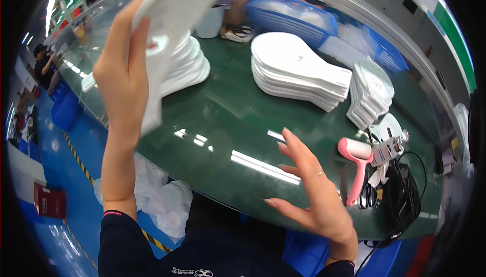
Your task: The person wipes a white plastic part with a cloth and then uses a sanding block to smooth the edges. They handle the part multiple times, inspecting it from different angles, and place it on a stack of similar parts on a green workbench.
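Observation:
My left hand is raised at the left and grips a white paddle-shaped panel, smeared by motion at its upper part. Behind that panel, a stack of white rounded panels lies on the green table. My right hand hovers over the near part of the table, fingers apart and holding nothing. Farther off, in the middle, sits a neat stack of white paddle-shaped panels. To its right is another stack of similar, greyer panels.
Right of my right hand lie a pink lint roller, a clear bottle, scissors and a black pouch with a cable. Blue baskets line the far edge beside a pale cup. Another person is at far left.

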A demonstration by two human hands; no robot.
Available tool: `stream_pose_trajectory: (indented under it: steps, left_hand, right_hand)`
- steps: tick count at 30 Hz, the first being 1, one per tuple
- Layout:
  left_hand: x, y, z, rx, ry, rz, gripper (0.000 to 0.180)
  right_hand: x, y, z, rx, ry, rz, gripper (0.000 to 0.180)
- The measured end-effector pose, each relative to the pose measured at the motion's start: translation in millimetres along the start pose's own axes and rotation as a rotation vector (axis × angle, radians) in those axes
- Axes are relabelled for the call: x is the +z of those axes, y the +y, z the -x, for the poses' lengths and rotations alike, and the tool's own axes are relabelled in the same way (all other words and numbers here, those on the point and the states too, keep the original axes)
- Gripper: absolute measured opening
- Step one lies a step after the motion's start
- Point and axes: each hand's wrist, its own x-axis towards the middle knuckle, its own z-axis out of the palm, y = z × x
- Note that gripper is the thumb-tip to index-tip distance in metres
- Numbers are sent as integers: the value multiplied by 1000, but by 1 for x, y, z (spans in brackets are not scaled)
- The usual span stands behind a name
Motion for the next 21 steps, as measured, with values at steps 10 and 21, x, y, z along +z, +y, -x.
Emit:
stream_pose_trajectory:
  steps: [10,21]
  left_hand:
    - [13,86,108,18,-850,637,45]
    - [-4,69,126,-965,-699,1150,67]
  right_hand:
    - [56,41,29,120,363,-1117,89]
    - [42,41,57,280,973,-1249,48]
